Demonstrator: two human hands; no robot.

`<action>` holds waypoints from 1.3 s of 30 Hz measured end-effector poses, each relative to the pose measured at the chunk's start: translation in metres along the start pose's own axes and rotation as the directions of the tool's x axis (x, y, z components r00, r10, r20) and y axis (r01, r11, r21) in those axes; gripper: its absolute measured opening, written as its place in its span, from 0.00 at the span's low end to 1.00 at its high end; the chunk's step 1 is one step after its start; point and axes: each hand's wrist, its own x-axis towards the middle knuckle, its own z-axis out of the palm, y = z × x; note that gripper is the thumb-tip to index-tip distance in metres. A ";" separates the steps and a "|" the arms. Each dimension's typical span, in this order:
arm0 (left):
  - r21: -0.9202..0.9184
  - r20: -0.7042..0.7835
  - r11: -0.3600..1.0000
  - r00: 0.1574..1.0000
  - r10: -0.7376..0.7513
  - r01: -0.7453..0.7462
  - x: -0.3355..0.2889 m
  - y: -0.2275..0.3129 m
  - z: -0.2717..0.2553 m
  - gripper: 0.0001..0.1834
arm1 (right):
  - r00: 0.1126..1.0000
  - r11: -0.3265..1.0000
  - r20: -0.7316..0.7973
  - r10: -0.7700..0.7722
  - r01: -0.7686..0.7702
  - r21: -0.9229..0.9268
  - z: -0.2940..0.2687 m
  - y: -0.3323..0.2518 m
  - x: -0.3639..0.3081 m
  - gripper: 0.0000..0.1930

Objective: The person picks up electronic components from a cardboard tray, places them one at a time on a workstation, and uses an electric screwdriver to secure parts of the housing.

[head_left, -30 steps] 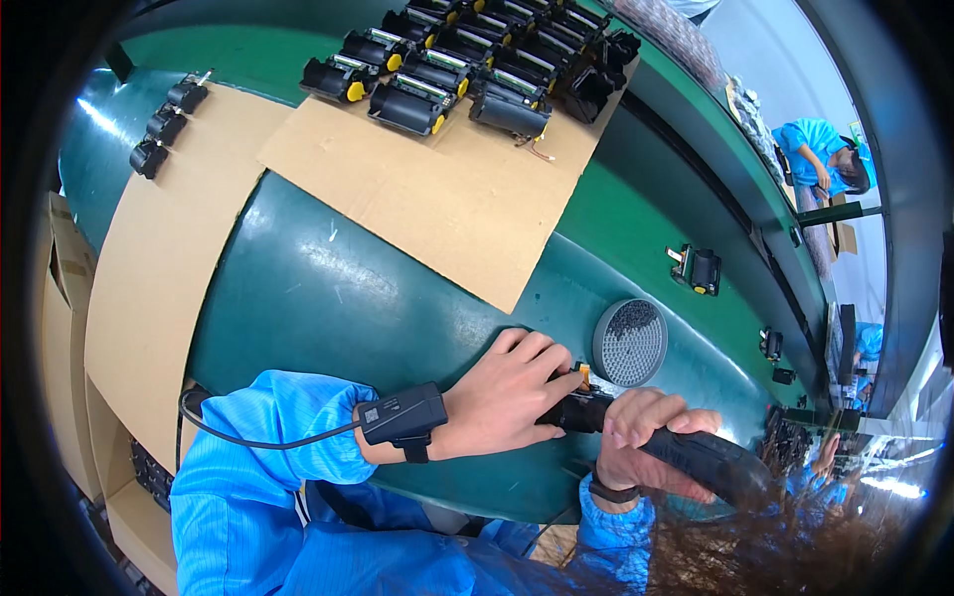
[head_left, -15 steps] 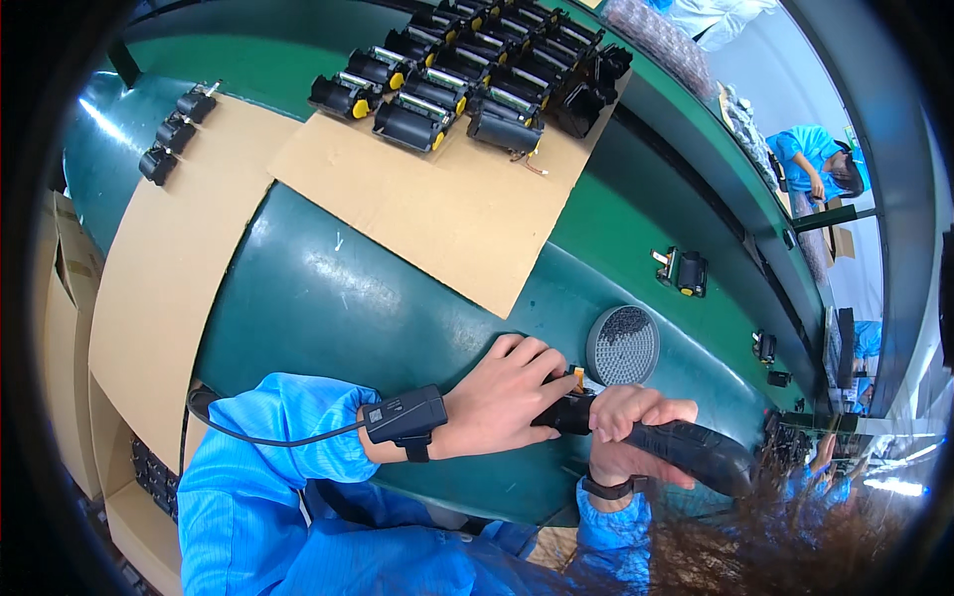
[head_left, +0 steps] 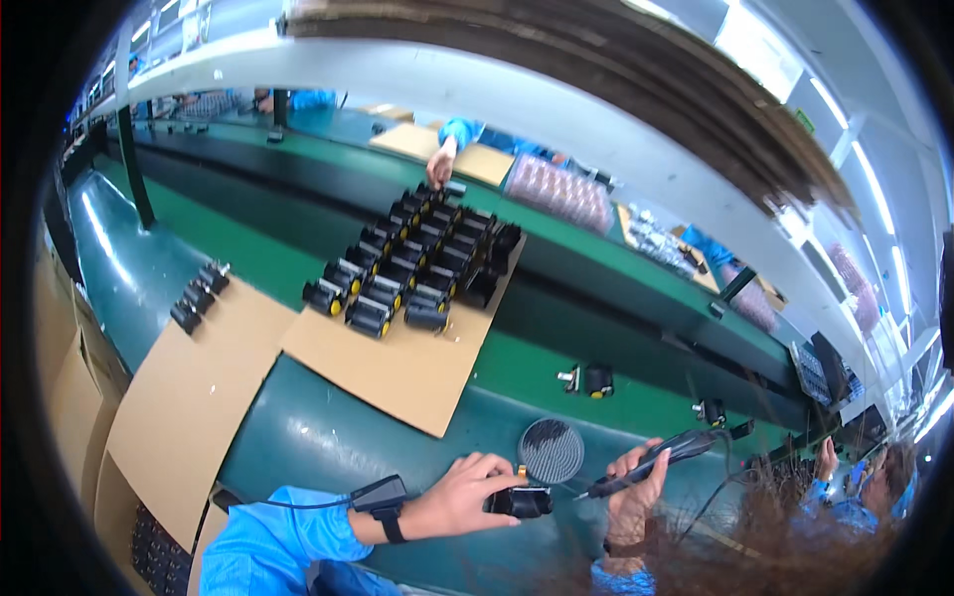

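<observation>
Two bare hands work at the near edge of a green bench. The left hand (head_left: 467, 492) is clamped around a small black motor-like part (head_left: 519, 502), which lies with its long axis left to right. The right hand (head_left: 633, 485) is closed on a dark powered screwdriver (head_left: 651, 461), its tip pointing left toward the part, just beside it. A round grey mesh disc (head_left: 552, 450) sits just beyond. Farther off, rows of similar black parts (head_left: 412, 263) rest on cardboard (head_left: 397, 368). Other workers sit along the far side.

green bench (head_left: 328, 437), tan cardboard sheet (head_left: 407, 368), black-and-yellow parts (head_left: 397, 278), blue sleeve (head_left: 288, 526)
</observation>
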 end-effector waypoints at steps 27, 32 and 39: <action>0.482 -0.030 0.853 0.976 -0.215 0.203 -0.081 0.072 -0.042 0.36 | 0.987 0.065 -0.039 0.156 -0.049 -0.997 -0.066 0.005 0.027 0.42; 0.406 -0.127 0.893 0.979 -0.157 0.196 -0.107 0.104 -0.053 0.39 | 0.985 -0.078 -0.050 0.164 -0.037 -0.996 -0.055 -0.003 0.015 0.43; 0.359 -0.352 0.901 0.930 -0.109 0.241 -0.143 0.161 -0.069 0.38 | 0.994 -0.213 -0.035 0.101 -0.013 -0.977 -0.062 -0.003 0.010 0.45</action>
